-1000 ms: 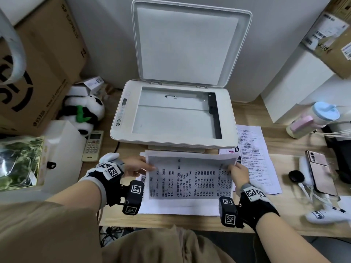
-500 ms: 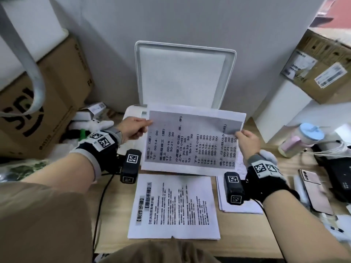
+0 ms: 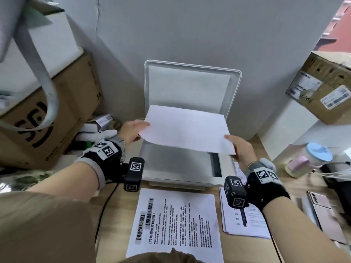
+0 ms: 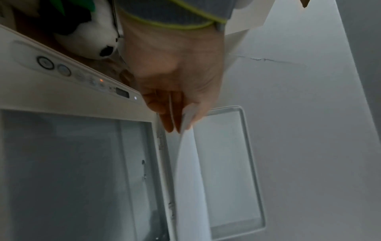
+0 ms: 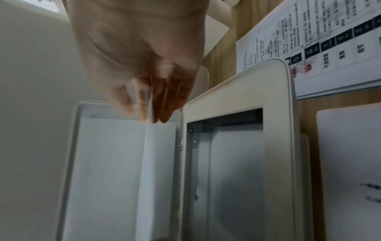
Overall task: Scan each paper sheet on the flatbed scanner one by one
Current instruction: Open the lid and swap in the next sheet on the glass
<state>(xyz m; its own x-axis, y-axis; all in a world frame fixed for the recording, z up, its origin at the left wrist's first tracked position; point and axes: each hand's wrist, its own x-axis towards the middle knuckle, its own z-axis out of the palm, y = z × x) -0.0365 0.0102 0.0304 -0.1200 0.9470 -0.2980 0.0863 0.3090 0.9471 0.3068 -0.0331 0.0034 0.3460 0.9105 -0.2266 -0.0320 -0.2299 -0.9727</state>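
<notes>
A paper sheet (image 3: 187, 129) hangs blank side up above the glass (image 3: 174, 164) of the white flatbed scanner (image 3: 227, 168), whose lid (image 3: 190, 86) stands upright. My left hand (image 3: 133, 130) pinches the sheet's left edge; my right hand (image 3: 240, 149) pinches its right edge. The left wrist view shows the fingers (image 4: 171, 114) clamping the sheet (image 4: 189, 171) over the glass (image 4: 72, 171). The right wrist view shows the fingers (image 5: 160, 101) on the thin edge of the sheet (image 5: 147, 163). A printed sheet (image 3: 176, 224) lies on the desk before the scanner.
A second pile of printed sheets (image 3: 252, 223) lies right of the scanner. Cardboard boxes (image 3: 47, 120) and a panda toy (image 4: 92, 40) crowd the left. A box (image 3: 322, 88), a bottle (image 3: 307, 160) and a phone (image 3: 321, 209) sit on the right.
Both hands lifted the top sheet off the desk pile, turned it printed side down and carried it forward over the scanner glass. The sheet beneath it is now uncovered.
</notes>
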